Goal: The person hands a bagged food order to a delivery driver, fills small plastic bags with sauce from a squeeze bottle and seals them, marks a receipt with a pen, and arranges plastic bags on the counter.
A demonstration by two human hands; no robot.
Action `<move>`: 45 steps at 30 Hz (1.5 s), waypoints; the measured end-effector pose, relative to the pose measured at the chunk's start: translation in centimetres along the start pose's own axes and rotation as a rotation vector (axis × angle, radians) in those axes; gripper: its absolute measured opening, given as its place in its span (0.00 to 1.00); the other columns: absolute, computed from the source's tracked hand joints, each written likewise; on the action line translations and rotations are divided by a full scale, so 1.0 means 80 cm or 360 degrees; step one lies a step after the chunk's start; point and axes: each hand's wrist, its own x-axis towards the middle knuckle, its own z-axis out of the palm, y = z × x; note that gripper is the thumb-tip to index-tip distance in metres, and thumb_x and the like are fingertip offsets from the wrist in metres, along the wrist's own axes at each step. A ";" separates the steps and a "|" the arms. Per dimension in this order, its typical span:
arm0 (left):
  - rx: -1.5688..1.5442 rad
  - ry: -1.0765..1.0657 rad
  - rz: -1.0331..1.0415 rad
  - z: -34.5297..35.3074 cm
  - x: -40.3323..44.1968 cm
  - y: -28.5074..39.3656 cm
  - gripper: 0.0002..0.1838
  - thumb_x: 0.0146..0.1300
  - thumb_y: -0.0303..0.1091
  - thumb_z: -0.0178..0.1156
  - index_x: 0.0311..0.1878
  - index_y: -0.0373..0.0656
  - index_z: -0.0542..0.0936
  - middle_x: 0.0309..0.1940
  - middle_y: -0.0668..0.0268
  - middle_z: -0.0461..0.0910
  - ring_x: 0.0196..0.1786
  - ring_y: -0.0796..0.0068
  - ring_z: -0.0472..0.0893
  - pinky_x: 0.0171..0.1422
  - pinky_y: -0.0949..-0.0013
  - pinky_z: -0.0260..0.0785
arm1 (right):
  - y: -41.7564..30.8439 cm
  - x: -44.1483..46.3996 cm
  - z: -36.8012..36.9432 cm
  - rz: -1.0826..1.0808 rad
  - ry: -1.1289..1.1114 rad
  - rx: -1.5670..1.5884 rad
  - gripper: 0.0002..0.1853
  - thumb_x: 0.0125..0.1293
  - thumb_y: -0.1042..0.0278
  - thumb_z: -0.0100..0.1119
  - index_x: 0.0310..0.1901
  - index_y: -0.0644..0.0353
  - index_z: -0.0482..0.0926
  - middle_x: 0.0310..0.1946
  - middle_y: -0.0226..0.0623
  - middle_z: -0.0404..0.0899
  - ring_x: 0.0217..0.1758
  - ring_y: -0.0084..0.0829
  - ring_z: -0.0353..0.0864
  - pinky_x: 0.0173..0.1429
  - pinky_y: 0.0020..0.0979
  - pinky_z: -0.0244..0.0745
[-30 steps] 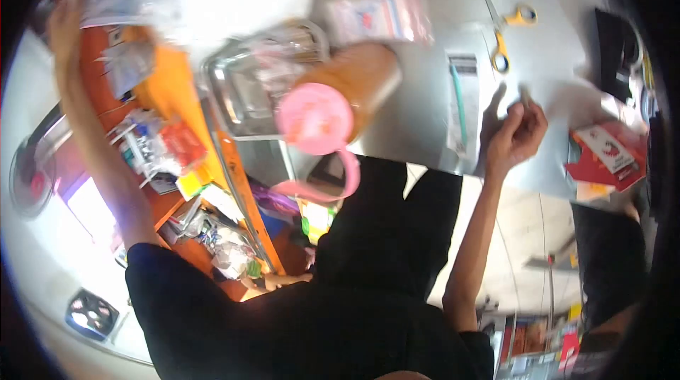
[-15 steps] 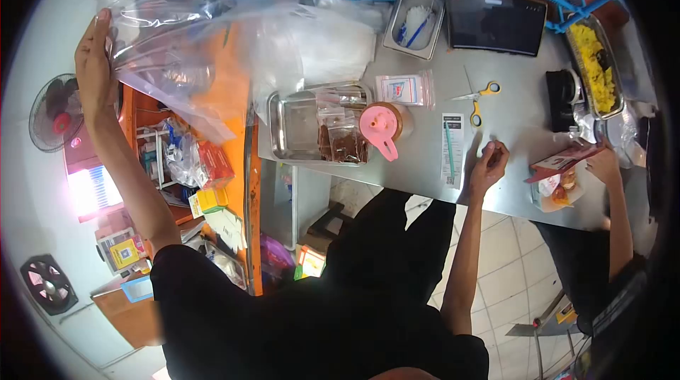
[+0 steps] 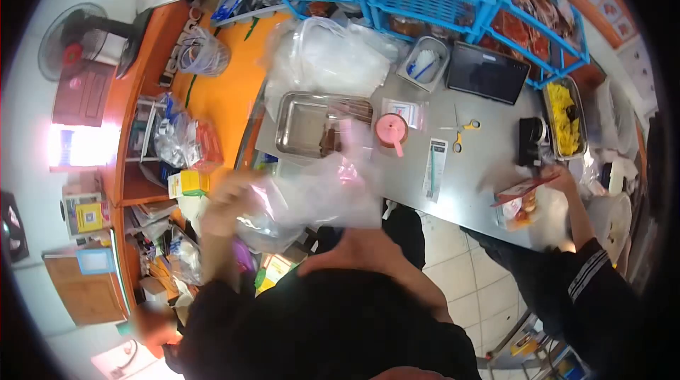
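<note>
A large clear plastic bag (image 3: pixel 319 192) hangs in front of my body, smeared by motion. My left hand (image 3: pixel 228 199) grips it at its left side, with the fingers blurred. Under the bag's right end is my right hand (image 3: pixel 363 247); its thumb points out to the left, while its fingers are hidden by the film. Just beyond the bag, a steel tray (image 3: pixel 296 123) holds dark packets (image 3: pixel 331 138). A pink-lidded jar (image 3: pixel 391 129) stands right of the tray.
Yellow-handled scissors (image 3: pixel 459 135), a printed slip (image 3: pixel 434 167) and a tablet (image 3: pixel 487 72) lie on the steel table. A co-worker's hand (image 3: pixel 563 180) holds a red-and-clear food packet (image 3: pixel 520 203). Blue racks (image 3: pixel 428 8) line the back; a stack of plastic bags (image 3: pixel 329 54) lies beyond the tray.
My left hand has come down and inward from the far left with the plastic bag. My right hand has left the table edge and moved left to the bag. The view has shifted.
</note>
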 end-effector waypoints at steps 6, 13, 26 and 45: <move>-0.0377 0.0068 -0.0485 0.070 0.002 -0.016 0.09 0.65 0.30 0.61 0.44 0.34 0.80 0.28 0.72 0.76 0.35 0.81 0.77 0.42 0.78 0.71 | 0.037 0.005 0.068 0.0227 -0.0472 0.0720 0.27 0.52 0.75 0.66 0.57 0.65 0.73 0.50 0.44 0.77 0.54 0.43 0.76 0.57 0.37 0.70; 0.0135 0.0222 0.0147 -0.010 0.189 -0.117 0.10 0.62 0.32 0.66 0.41 0.35 0.80 0.35 0.66 0.79 0.39 0.78 0.78 0.46 0.72 0.71 | 0.135 0.085 0.075 0.0693 0.0604 0.0631 0.16 0.58 0.83 0.53 0.50 0.66 0.78 0.40 0.34 0.80 0.42 0.26 0.77 0.46 0.30 0.74; 0.0943 0.0012 0.0120 -0.070 0.526 -0.385 0.21 0.58 0.25 0.60 0.55 0.36 0.73 0.42 0.43 0.78 0.49 0.41 0.77 0.53 0.50 0.71 | 0.412 0.375 0.134 0.1596 0.0813 -0.1434 0.32 0.60 0.55 0.61 0.63 0.64 0.69 0.66 0.58 0.62 0.66 0.61 0.62 0.62 0.59 0.64; 0.0603 -0.0316 0.0188 -0.006 0.468 -0.324 0.17 0.48 0.16 0.57 0.41 0.42 0.84 0.42 0.54 0.74 0.45 0.51 0.78 0.51 0.57 0.71 | 0.436 0.430 0.227 0.0200 0.0030 -0.0988 0.19 0.54 0.80 0.61 0.50 0.64 0.77 0.51 0.47 0.77 0.56 0.49 0.73 0.59 0.46 0.66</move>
